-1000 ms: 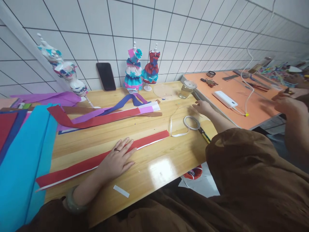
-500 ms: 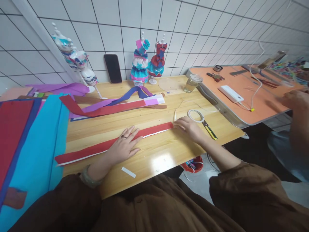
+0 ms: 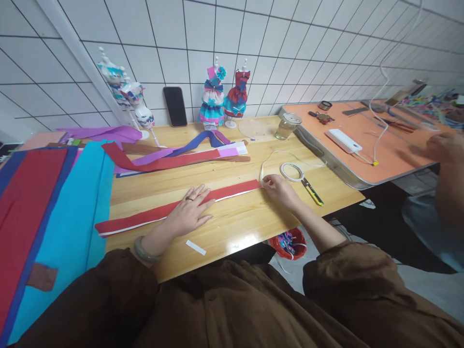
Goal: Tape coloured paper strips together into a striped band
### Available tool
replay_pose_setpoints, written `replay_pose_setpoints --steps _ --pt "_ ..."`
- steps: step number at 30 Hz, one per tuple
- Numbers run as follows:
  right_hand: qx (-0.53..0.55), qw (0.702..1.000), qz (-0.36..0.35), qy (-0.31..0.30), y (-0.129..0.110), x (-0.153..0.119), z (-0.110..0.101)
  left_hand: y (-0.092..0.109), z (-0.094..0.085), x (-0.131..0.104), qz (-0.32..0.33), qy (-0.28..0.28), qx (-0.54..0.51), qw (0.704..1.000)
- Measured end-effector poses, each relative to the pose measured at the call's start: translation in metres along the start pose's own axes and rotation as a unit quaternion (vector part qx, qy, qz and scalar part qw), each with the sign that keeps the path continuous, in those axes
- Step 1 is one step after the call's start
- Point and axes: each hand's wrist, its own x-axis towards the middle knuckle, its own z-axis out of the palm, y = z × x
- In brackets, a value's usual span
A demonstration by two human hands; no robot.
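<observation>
A long red fabric strip (image 3: pixel 136 215) with a white edge along its near side lies across the wooden table. My left hand (image 3: pixel 188 210) rests on it with spread fingers, pressing near its middle. At the strip's right end, my right hand (image 3: pixel 281 191) is closed in a pinch; its fingertips hide what they hold. A thin white band (image 3: pixel 262 169) rises beside those fingertips and curls back over the table. Right of that hand lie a roll of white tape (image 3: pixel 291 172) and a yellow-and-black cutter (image 3: pixel 312 192). A short white strip (image 3: pixel 195 248) lies near the front edge.
Coloured strips (image 3: pixel 170 162) lie behind, and large blue cloth (image 3: pixel 85 193) covers the left side. A phone (image 3: pixel 175 106), small dressed mannequins (image 3: pixel 212 104) and a lidded cup (image 3: pixel 288 126) stand at the back. Another person's hand (image 3: pixel 444 147) is over the orange table (image 3: pixel 348 166).
The view has shifted slightly. Both hands stay in about the same places on the red strip, the left flat and the right pinching at its end.
</observation>
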Motion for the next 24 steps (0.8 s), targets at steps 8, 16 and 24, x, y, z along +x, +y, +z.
replay_pose_setpoints --steps 8,16,24 --pt "-0.058 0.998 -0.012 -0.014 0.016 -0.01 -0.002 -0.001 0.001 0.0 0.008 0.004 0.004 1.0" --pt "-0.087 0.995 -0.024 -0.038 0.025 -0.008 -0.005 0.002 0.0 0.002 0.006 0.004 0.012 1.0" --pt "-0.15 0.987 0.015 -0.055 0.017 -0.009 -0.015 0.005 -0.002 0.005 0.014 -0.006 0.021 1.0"
